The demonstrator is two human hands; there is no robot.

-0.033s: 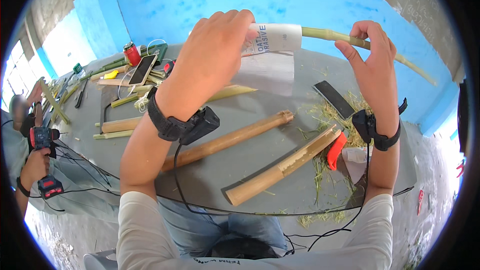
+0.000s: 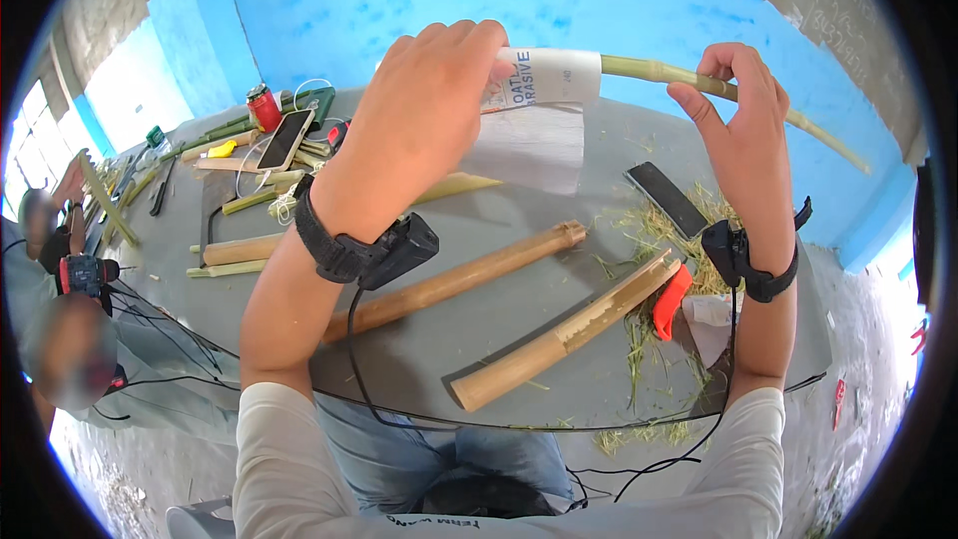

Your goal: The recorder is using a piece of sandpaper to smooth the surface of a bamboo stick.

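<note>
A thin green bamboo stick (image 2: 634,67) is raised above the far side of the table, its narrow tip angling down to the right. Around its left part a sheet of white-backed sandpaper (image 2: 554,78) is wrapped, with a loose flap hanging below. My left hand (image 2: 429,100) is closed over the sandpaper and the stick inside it; its fingertips are mostly hidden. Farther right, my right hand (image 2: 743,100) pinches the stick between thumb and fingers. Beneath them lie a brown bamboo pole (image 2: 469,274) and a split bamboo piece (image 2: 559,334).
A dark phone (image 2: 667,198) lies beside plant shavings (image 2: 718,260) and an orange-red tool (image 2: 672,301). Back left are a red can (image 2: 263,108), another phone (image 2: 286,140) and a saw (image 2: 212,210). Cables run from my wrist straps. A co-worker with a drill (image 2: 85,274) is at left.
My hands keep almost the same place. The sandpaper's hanging flap has shifted very slightly left, and the co-worker at left has moved.
</note>
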